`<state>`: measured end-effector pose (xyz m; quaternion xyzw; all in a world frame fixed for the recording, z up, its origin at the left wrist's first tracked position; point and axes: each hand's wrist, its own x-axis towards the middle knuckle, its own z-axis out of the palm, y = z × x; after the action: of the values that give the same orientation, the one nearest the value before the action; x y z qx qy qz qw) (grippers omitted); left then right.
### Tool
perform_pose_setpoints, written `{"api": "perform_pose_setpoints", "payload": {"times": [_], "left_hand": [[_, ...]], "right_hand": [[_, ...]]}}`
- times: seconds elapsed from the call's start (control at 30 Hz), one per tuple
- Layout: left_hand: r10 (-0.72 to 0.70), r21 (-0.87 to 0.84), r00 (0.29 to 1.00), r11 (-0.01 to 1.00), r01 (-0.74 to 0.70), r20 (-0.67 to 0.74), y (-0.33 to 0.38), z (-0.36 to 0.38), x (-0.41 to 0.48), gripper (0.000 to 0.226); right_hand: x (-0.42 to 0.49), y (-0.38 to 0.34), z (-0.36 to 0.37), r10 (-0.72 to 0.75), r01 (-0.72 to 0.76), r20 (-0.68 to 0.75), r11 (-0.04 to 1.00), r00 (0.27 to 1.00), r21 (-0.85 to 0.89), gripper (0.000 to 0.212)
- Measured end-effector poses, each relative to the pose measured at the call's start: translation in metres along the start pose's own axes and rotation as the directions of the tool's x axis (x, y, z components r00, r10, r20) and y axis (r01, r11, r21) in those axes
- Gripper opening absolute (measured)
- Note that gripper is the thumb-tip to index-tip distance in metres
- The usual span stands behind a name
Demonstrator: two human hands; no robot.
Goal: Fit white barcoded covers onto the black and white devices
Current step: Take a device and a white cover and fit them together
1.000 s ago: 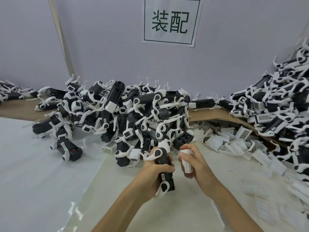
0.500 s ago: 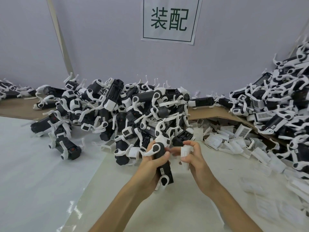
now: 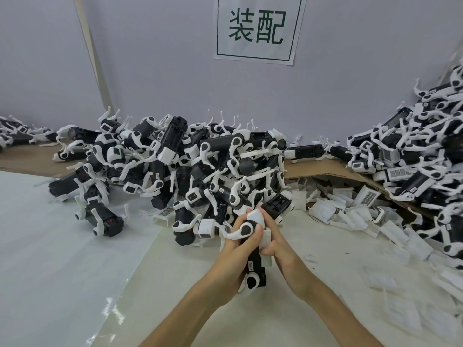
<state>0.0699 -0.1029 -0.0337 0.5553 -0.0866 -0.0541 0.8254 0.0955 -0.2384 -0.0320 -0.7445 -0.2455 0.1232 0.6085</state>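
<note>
- Our right hand point(image 3: 280, 251) grips the white cover point(image 3: 266, 238), now pressed onto the device point(image 3: 254, 266) our left hand point(image 3: 233, 251) holds, no longer apart.
- We judge fitting underway.

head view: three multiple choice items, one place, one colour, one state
1. The loose covers lie mostly: A right of the held device; B on the wall; C in a bin.
2. Characters on the sign are: A red; B dark green; C blue.
3. The held device is: A lying untouched; B in one hand only; C gripped by the left hand while the right hand holds a cover against it.
Key: A, strewn by the cardboard; B, green strokes on white; C, both hands close round it.
</note>
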Motion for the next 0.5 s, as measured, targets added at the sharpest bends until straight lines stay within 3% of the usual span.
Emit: {"api": "perform_pose_setpoints", "payload": {"times": [0.13,0.27,0.5], "left_hand": [[-0.005,-0.022,1.0,1.0,0.005,-0.021,0.0,0.001,0.0,0.045],[0.017,-0.005,0.999,1.0,-0.017,-0.033,0.002,-0.003,0.0,0.054],[-0.042,-0.022,0.999,0.999,0.043,0.016,0.0,0.0,-0.004,0.059]], "right_hand": [[-0.002,-0.007,0.005,0.02,-0.019,0.019,0.999,1.0,-0.044,0.091],[-0.006,-0.006,0.013,-0.039,0.041,0.024,0.996,0.999,-0.078,0.086],[-0.006,0.0,0.013,-0.066,0.066,-0.053,0.998,0.996,-0.01,0.082]]}}
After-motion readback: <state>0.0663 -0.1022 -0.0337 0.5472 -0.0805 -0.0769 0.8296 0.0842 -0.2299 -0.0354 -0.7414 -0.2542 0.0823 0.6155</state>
